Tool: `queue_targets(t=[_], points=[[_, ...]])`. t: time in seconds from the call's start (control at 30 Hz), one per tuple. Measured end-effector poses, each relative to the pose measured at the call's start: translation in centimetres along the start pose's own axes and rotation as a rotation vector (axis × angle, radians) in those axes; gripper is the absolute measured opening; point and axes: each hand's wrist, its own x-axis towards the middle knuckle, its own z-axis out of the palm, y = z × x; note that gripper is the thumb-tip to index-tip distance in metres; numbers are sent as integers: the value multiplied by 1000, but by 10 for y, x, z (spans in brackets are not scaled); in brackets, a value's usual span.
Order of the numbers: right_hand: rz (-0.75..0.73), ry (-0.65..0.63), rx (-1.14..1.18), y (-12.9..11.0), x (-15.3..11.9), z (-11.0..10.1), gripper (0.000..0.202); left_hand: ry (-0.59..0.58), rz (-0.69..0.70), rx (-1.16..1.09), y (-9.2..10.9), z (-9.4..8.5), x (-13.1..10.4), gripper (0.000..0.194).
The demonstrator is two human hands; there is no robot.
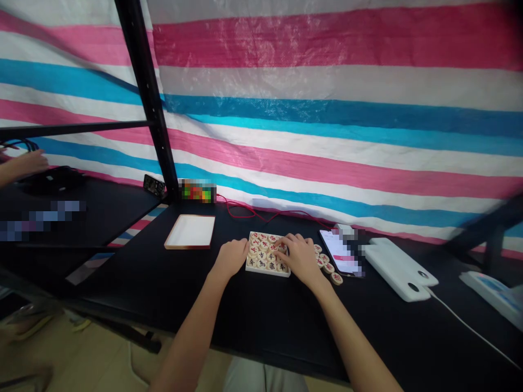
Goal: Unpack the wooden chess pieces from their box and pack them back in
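Note:
A shallow white box (267, 271) lies in front of me on the black table, filled with rows of round wooden xiangqi pieces (261, 255) marked with red or black characters. My left hand (232, 257) is closed against the box's left edge, its fingers curled and partly hidden. Over the right part of the box, my right hand (301, 253) has its thumb and forefinger closed around a piece among the others; the hand covers some of the pieces. More red-marked pieces (328, 268) lie loose on the table just right of that hand.
A white-lined box lid (190, 232) lies to the left. Beyond the loose pieces are a lit phone (341, 251) and a white device (402, 269) with a cable. A black metal post (149, 98) rises behind the lid. Another person's hand (30, 162) handles black cables at far left.

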Motion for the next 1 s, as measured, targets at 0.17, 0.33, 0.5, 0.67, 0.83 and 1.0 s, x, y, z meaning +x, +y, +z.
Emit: queue_targets(t=[0.17,0.33,0.5,0.67,0.83,1.0], points=[[12,-6,63,3,-1,-5,21,14,4,-1,-1,2,1,45],[68,-65,175,31,-6,-15,21,-8,3,-10,-1,1,0,45],[323,-161,161,88,-20,-26,14,-14,-9,-5,1,-1,0,43],[295,-123,-77,92,-19,-16,34,-28,-18,5,3,-3,0,42],[240,-97,-226,79,-11,3,32,-31,-29,4,3,-4,-2,42],[183,-70,-200,78,-11,5,26,-33,-35,0,3,-5,-4,43]])
